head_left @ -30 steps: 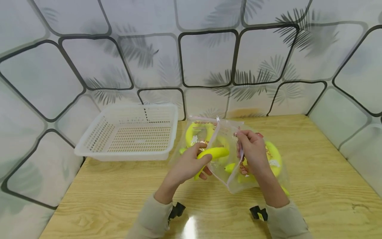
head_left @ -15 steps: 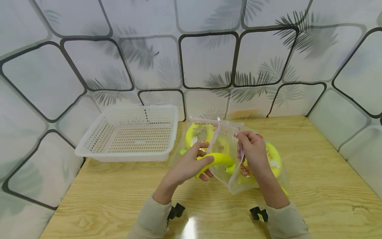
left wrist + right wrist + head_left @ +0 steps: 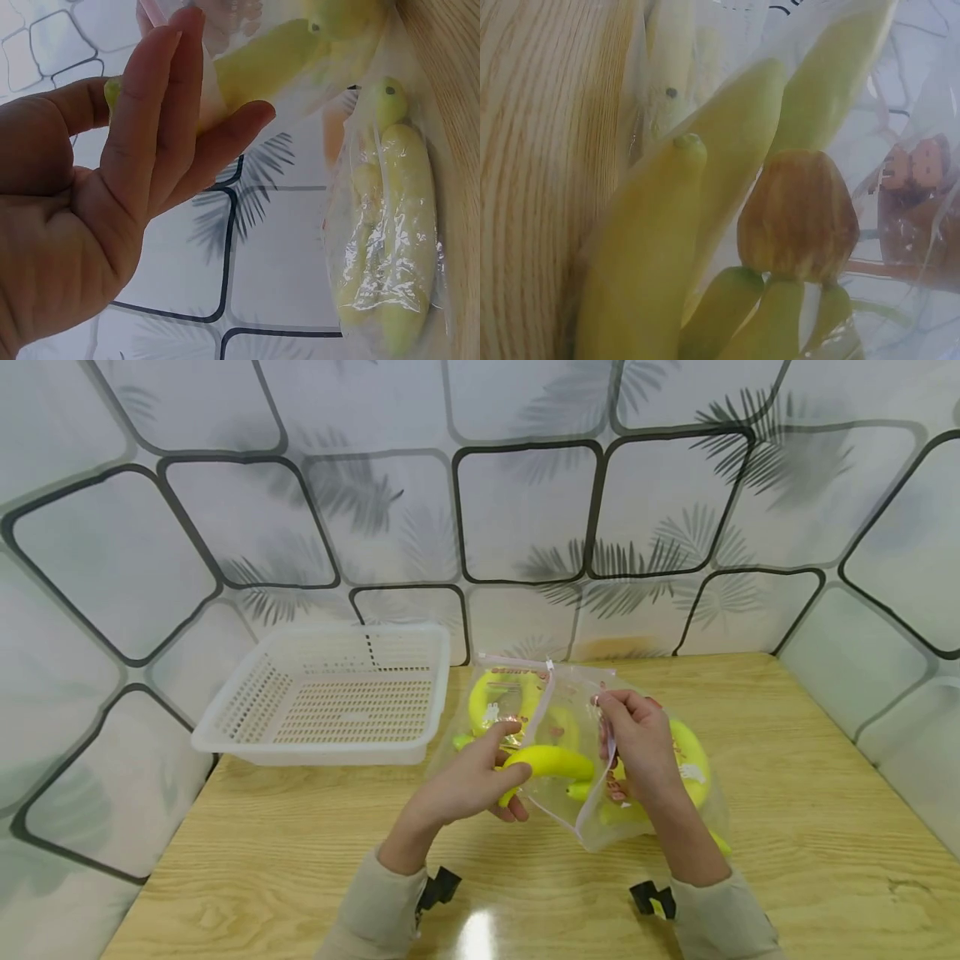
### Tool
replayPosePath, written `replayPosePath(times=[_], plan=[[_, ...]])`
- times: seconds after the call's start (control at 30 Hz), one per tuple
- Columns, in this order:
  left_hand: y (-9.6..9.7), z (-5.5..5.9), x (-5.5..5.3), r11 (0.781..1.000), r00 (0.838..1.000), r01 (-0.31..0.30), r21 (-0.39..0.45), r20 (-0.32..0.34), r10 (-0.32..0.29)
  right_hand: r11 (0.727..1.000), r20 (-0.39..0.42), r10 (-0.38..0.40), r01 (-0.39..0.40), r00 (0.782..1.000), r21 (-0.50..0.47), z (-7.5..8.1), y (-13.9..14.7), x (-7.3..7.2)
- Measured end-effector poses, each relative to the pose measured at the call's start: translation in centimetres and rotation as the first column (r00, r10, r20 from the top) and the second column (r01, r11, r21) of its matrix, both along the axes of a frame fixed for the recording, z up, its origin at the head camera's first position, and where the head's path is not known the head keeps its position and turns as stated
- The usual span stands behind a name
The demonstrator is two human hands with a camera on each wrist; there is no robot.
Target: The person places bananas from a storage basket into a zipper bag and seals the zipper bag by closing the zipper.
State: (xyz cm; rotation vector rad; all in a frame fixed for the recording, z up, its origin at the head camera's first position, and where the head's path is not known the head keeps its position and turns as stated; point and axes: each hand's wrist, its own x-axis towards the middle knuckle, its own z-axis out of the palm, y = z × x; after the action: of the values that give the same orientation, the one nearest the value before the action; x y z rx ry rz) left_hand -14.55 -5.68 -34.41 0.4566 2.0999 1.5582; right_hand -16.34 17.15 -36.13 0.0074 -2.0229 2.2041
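Note:
My left hand (image 3: 465, 777) holds a yellow banana (image 3: 555, 762) between thumb and fingers. The banana's far end lies at the spread mouth of a clear zip bag (image 3: 592, 833). With thumb and fingertips, my right hand (image 3: 641, 743) pinches the right edge of that mouth. More bananas (image 3: 690, 760) show through this bag's plastic. In the right wrist view, bananas (image 3: 645, 255) lie around a reddish-brown streaked piece (image 3: 799, 214), whose kind I cannot tell. Left fingers (image 3: 135, 105) extend beside the bag in the left wrist view.
Left of this bag lies another clear zip bag (image 3: 510, 662) with yellow bananas (image 3: 480, 702) inside. A white slotted plastic basket (image 3: 315, 752) stands at the back left of the wooden table (image 3: 300, 860). Patterned cloth walls (image 3: 525, 510) enclose the back and sides.
The banana in my left hand has slid rightward, its far end now closer to the bag's right edge. My right hand keeps its grip and has hardly moved.

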Motion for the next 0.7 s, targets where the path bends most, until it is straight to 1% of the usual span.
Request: replayPosePath(times=[0.1, 0.2, 0.53, 0.7], plan=[[0.17, 0.03, 0.24, 0.997, 0.999, -0.021, -0.072, -0.042, 0.018, 1.000, -0.002, -0.001, 0.001, 1.000, 0.009, -0.05, -0.04, -0.02], [0.27, -0.05, 0.31, 0.995, 0.997, -0.024, -0.094, -0.072, 0.017, 1.000, 0.006, -0.004, 0.004, 1.000, 0.007, -0.03, -0.02, -0.01], [0.30, -0.16, 0.19, 0.999, 0.998, -0.002, -0.038, -0.060, 0.000, 1.000, 0.020, -0.006, 0.006, 1.000, -0.020, 0.16, 0.15, 0.16], [0.56, -0.34, -0.02, 0.999, 0.997, -0.013, -0.031, -0.074, 0.011, 0.999, 0.031, 0.004, -0.003, 1.000, -0.036, 0.50, 0.17, 0.29]])
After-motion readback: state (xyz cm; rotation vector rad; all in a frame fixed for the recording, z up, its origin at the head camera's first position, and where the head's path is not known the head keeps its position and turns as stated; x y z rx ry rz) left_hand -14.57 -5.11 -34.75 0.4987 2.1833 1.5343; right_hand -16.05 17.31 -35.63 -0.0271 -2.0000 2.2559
